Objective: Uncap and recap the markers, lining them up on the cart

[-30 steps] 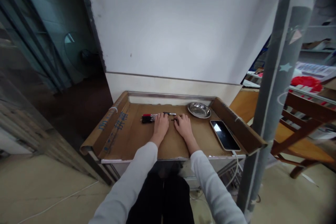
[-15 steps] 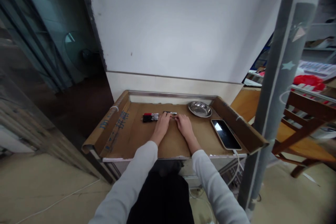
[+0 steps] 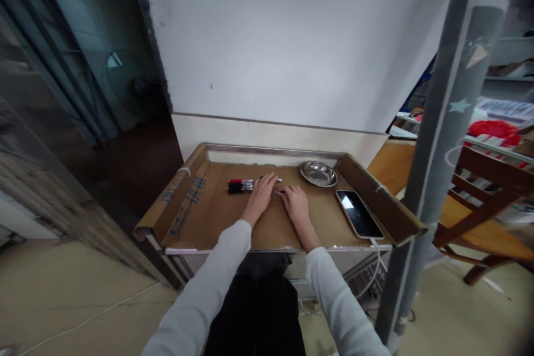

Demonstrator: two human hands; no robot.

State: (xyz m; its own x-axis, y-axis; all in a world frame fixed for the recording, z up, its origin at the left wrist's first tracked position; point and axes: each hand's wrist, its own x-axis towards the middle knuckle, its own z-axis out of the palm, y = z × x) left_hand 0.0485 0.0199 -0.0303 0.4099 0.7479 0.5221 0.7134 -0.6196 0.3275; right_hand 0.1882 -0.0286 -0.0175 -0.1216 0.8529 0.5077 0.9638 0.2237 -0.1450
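Note:
On the cardboard-lined tabletop (image 3: pixel 233 222), several red and black pens (image 3: pixel 240 185) lie side by side, left of my hands. My left hand (image 3: pixel 261 194) reaches over their right ends with its fingers stretched out and lying low. A pale pen end (image 3: pixel 278 179) shows just beyond its fingertips; the rest is hidden. My right hand (image 3: pixel 296 203) is closed in a pinch close by on the right. Between its thumb and finger sticks out a small, thin dark piece (image 3: pixel 278 192), perhaps part of a pen; its kind is too small to make out.
A round steel dish (image 3: pixel 319 173) stands at the back right. In front of it lies a phone (image 3: pixel 359 214) with a white cable (image 3: pixel 377 261). Folded cardboard walls (image 3: pixel 175 194) edge the sides. A grey post (image 3: pixel 438 150) and a wooden chair (image 3: pixel 492 194) are to the right.
My left hand's fingers have lifted and stretched further forward over the pale pen. My right hand has drawn slightly back toward me and right, with the thin dark piece at its fingertips.

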